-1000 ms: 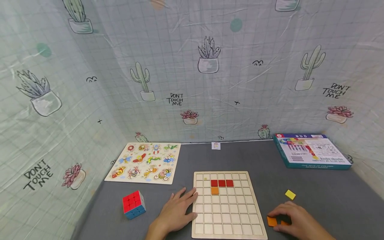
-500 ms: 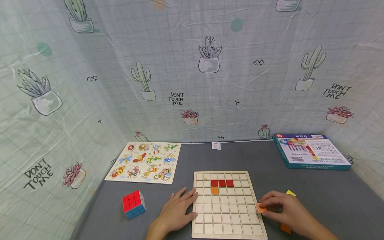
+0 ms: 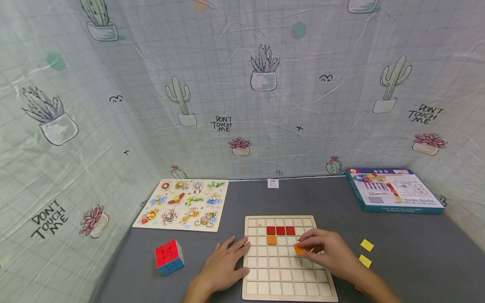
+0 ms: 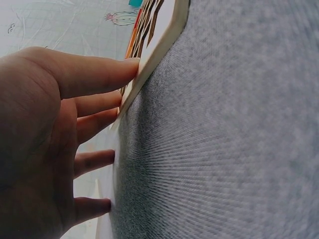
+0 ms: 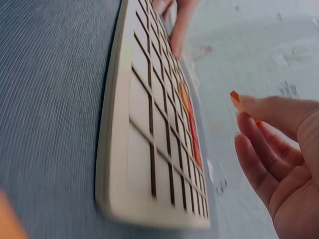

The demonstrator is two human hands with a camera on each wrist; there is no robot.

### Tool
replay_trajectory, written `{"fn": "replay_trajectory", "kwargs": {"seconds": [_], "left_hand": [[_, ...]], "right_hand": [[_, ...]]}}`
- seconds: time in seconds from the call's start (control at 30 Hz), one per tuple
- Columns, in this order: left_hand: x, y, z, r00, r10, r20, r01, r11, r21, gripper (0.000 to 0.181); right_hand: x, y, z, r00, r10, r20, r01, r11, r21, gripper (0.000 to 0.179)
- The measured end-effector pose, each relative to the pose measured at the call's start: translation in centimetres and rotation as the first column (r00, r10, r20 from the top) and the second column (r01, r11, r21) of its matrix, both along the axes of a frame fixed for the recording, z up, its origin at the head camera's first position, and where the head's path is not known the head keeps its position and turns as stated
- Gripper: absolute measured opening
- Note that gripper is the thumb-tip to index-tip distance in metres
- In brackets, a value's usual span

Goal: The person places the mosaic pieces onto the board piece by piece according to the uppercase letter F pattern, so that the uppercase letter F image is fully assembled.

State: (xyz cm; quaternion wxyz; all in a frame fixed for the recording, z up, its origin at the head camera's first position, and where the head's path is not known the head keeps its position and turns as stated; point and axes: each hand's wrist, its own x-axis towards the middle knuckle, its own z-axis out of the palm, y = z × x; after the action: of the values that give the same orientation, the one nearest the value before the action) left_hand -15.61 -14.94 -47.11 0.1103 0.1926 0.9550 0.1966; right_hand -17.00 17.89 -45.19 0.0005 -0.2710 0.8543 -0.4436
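A wooden grid board (image 3: 286,275) lies on the grey table. Three red tiles (image 3: 280,230) fill a row of its cells, with one orange tile (image 3: 271,240) below the leftmost red. Above the board's right half, my right hand (image 3: 331,252) pinches another orange tile (image 3: 299,249) between thumb and fingers; the right wrist view shows that tile (image 5: 235,97) raised off the board. My left hand (image 3: 223,266) rests at the board's left edge, fingers spread, and in the left wrist view its thumb (image 4: 107,74) touches the rim.
Two yellow tiles (image 3: 366,261) lie right of the board, and an orange one (image 3: 358,288) is partly hidden by the right forearm. A puzzle cube (image 3: 169,257) stands at left. Behind are an insect picture board (image 3: 185,206) and a flat box (image 3: 395,191).
My right hand has picked an orange tile off the table and carried it left over the board. A second yellow tile has come into sight. The left hand has stayed put.
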Motion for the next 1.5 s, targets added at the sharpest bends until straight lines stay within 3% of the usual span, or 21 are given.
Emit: {"fn": "replay_trajectory", "kwargs": {"seconds": [0.2,0.43,0.6,0.9,1.5], "left_hand": [[0.0,0.0,0.0,1.0,0.0,-0.003,0.0,1.0,-0.005,0.065],[-0.1,0.1,0.0,1.0,0.005,-0.001,-0.005,1.0,-0.018,0.065],[-0.1,0.0,0.0,1.0,0.005,0.007,-0.005,1.0,-0.018,0.065],[-0.1,0.1,0.2,1.0,0.006,0.015,-0.005,1.0,-0.021,0.064],[-0.2,0.4,0.1,1.0,0.017,0.007,-0.016,0.999,-0.04,0.064]], "right_hand": [[-0.7,-2.8,-0.2,0.999,-0.017,0.048,0.016,1.0,0.01,0.015],[-1.2,-5.3,-1.1,0.999,-0.043,0.011,0.043,0.999,0.027,0.013],[-1.5,-6.4,-1.6,0.999,-0.038,0.028,0.037,0.999,0.031,0.012],[-1.8,-7.2,-2.4,0.998,-0.051,-0.048,0.054,0.996,0.065,0.012],[-1.8,-7.8,-3.1,0.994,-0.087,-0.071,0.097,0.984,0.148,0.012]]}}
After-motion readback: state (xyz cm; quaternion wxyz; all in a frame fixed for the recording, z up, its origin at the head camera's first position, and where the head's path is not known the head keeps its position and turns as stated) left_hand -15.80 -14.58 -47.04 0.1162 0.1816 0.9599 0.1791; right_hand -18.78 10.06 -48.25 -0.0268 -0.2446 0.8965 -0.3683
